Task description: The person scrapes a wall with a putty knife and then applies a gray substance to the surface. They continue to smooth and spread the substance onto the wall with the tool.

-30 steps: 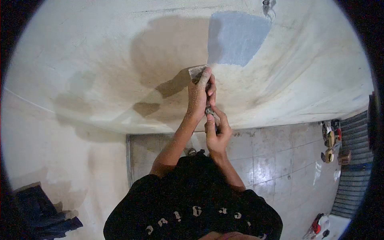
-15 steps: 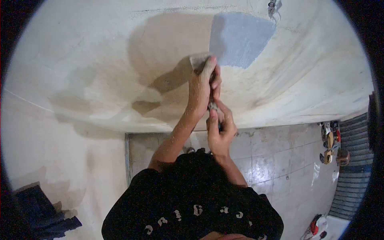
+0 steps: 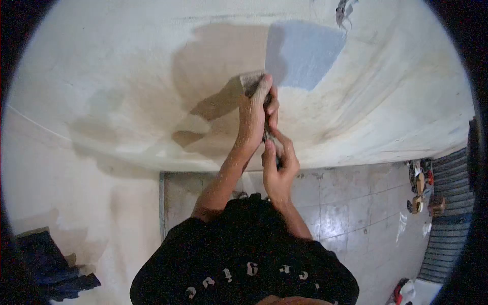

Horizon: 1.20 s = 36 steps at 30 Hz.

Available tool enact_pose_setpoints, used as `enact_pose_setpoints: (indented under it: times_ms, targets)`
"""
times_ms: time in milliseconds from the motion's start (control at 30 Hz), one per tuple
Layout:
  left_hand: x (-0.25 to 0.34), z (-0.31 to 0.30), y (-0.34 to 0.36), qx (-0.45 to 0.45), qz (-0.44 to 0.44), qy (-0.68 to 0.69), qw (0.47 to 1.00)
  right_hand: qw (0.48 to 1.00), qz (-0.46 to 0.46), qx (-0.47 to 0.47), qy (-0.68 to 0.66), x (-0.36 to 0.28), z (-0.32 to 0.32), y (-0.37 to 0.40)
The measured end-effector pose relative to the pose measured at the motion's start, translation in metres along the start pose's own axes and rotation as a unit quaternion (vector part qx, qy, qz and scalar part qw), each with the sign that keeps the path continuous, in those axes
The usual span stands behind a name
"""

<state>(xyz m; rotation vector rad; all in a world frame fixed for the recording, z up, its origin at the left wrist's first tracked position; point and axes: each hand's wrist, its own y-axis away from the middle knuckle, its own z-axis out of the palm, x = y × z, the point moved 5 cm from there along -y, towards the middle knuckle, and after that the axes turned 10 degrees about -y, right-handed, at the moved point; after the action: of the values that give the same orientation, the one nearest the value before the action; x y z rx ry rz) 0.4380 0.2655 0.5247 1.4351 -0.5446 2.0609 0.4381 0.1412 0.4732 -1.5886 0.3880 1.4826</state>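
A scraper [image 3: 250, 79] with a wide, pale-smeared blade lies against the wall [image 3: 315, 119], just left of a blue-grey patch [image 3: 307, 56]. My left hand [image 3: 252, 109] is closed around its upper part, thumb stretched up along the blade. Lower down, my right hand [image 3: 281, 170] is closed on the dark handle end, fingertips close under the left palm. The palms hide most of the handle. Pale dust or specks cover my left hand and forearm. A large shadow of head and arms falls on the wall left of the blade.
A small fixture with wires [image 3: 342, 12] sticks out of the wall above the patch. Grey floor tiles [image 3: 340, 203] lie below. At right are a ribbed shutter [image 3: 450, 218] and several jumbled items [image 3: 419, 185]. Dark cloth [image 3: 48, 264] is at lower left.
The view has shifted slightly, so the patch and wall sit a little lower. Both hands keep their hold on the scraper, and its blade shows somewhat more clearly.
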Motion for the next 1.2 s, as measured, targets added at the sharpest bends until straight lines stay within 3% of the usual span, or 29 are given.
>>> enact_pose_setpoints:
  times_ms: [67,233,400,700,800,1033,1200]
  targets:
    - [-0.010,-0.004,0.007,0.006,-0.026,0.004,1.000,1.000,-0.010,-0.004,0.013,0.003,-0.002,0.006]
    - [-0.025,-0.007,0.006,0.025,-0.051,0.011,0.998,0.997,0.072,0.004,-0.016,0.007,-0.007,0.010]
    - [-0.038,-0.012,0.004,0.008,-0.041,0.007,0.999,0.995,0.099,0.014,-0.029,0.018,-0.007,0.018]
    - [-0.034,-0.012,0.004,0.015,-0.036,-0.009,0.999,0.998,0.057,0.011,0.002,0.014,-0.004,0.012]
    - [-0.007,-0.003,-0.001,-0.007,0.016,-0.010,1.000,0.999,0.036,0.016,-0.018,0.008,0.002,0.000]
    - [-0.042,-0.017,0.007,0.015,-0.071,0.017,0.997,0.999,0.035,0.011,0.006,0.025,-0.003,0.017]
    - [-0.047,-0.016,0.007,0.006,-0.058,0.018,0.998,0.999,0.046,0.012,-0.008,0.035,-0.006,0.025]
